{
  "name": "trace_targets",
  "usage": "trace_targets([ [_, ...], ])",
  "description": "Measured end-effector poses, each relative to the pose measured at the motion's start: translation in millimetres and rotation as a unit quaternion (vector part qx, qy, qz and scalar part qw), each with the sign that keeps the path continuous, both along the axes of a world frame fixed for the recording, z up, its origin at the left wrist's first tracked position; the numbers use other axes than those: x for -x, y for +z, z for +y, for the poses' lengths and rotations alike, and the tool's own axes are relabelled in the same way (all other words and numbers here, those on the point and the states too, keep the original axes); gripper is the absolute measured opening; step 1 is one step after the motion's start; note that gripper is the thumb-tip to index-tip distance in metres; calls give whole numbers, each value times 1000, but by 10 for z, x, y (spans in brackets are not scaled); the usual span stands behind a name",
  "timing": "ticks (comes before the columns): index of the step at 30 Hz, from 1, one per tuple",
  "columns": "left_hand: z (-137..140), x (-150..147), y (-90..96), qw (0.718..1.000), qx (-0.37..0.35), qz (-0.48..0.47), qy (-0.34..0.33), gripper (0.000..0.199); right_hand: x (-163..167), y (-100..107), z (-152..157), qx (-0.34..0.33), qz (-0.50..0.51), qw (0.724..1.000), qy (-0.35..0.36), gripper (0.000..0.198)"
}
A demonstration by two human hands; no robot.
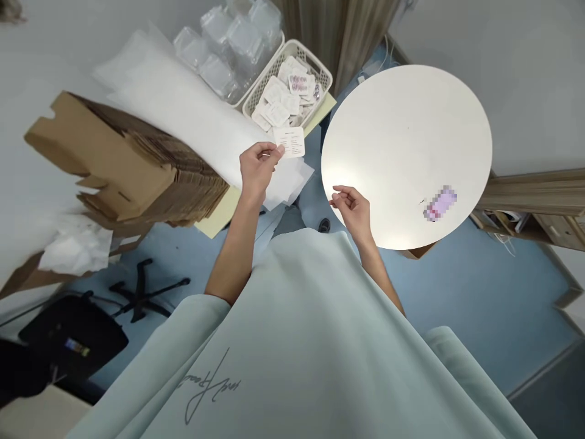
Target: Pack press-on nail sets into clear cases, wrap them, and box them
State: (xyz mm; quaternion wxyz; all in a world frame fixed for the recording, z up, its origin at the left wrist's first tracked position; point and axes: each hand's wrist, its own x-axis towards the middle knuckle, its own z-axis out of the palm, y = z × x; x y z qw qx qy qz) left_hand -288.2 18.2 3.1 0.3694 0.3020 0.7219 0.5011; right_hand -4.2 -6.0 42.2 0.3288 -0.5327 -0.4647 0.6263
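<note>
My left hand (259,169) pinches a white card (291,142) with small printed text between thumb and fingers. The card is held just in front of a white perforated basket (326,73), which is heaped with similar white cards (276,114); one item in the heap shows rows of pinkish shapes. Over the near left rim of a round white table (402,134) hovers my right hand (354,211), its fingers loosely bent and apart, with nothing visible in them. A blurred-out purple and pink object (440,203) lies on the right part of that table.
Clear plastic boxes (231,42) fill a second basket beyond the cards. White translucent sheets (183,91) lie beside a stack of folded brown cardboard boxes (132,164) on the left. A black chair base (141,289) stands on the blue floor. Wooden shelving (539,198) is at the right.
</note>
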Motion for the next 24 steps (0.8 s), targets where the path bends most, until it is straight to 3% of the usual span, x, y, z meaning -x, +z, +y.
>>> trace_targets([
  [4,-711,-490,367,999,-12,-24,21,39,-140,-21,-77,-15,27,999,45,64],
  [8,-1120,-728,526,999,-22,-14,33,45,-195,-3,-217,-28,37,996,78,68],
  [17,-1546,-767,699,999,-38,-3,8,50,-240,73,-630,-51,56,991,109,68],
  [24,-2102,-720,781,997,-44,-52,-24,53,31,221,-1062,-70,39,989,125,72],
])
